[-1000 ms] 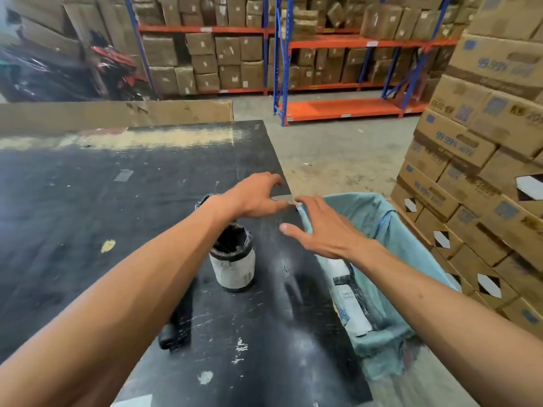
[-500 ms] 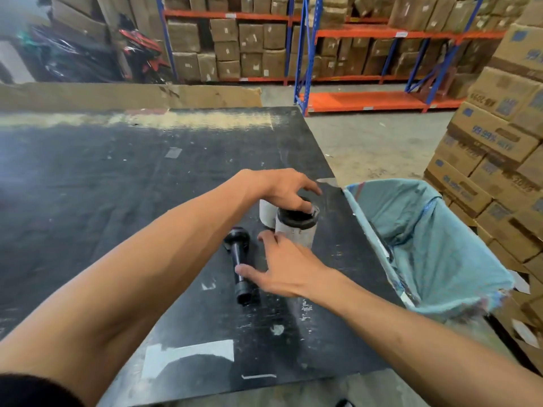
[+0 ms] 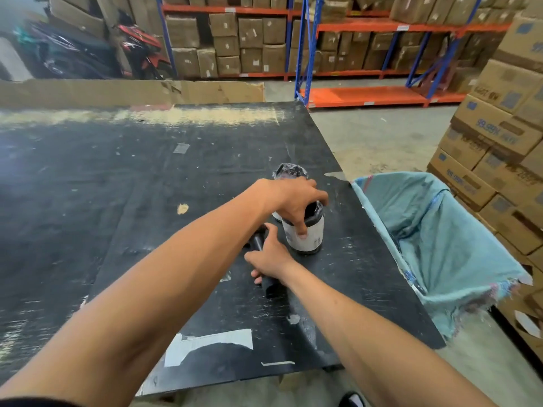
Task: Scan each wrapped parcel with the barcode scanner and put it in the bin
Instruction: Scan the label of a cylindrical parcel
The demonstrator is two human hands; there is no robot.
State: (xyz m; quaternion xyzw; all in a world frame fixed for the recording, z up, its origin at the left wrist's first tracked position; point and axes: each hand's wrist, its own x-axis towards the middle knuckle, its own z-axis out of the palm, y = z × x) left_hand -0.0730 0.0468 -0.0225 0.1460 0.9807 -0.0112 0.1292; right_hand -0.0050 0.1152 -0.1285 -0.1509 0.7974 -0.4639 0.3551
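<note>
A cylindrical parcel (image 3: 305, 235), white-labelled and capped with crumpled black plastic wrap, stands upright near the right edge of a scuffed black worktable (image 3: 147, 186) in a warehouse. The left hand (image 3: 293, 198) reaches over it from above, fingers curled down around the black-wrapped top and thumb pressed against the white label, gripping the parcel. A second wrapped parcel (image 3: 289, 171) stands just behind, mostly hidden by that hand, with only its shiny black top and a sliver of white showing. Just left of the gripped parcel, the right hand (image 3: 269, 257) lies across a black barcode scanner (image 3: 260, 242) resting flat on the table, fingers closed over its handle; the scanner's head points away from the person and its butt end juts out below the palm. Off the table's right edge, a bin lined with blue-green woven sacking (image 3: 440, 239) stands open on the concrete floor. Stacked cardboard cartons (image 3: 499, 127) rise beyond the bin, and blue-and-orange racking (image 3: 367, 95) loaded with boxes fills the background. Torn white tape patches (image 3: 205, 343) mark the table's near edge.
</note>
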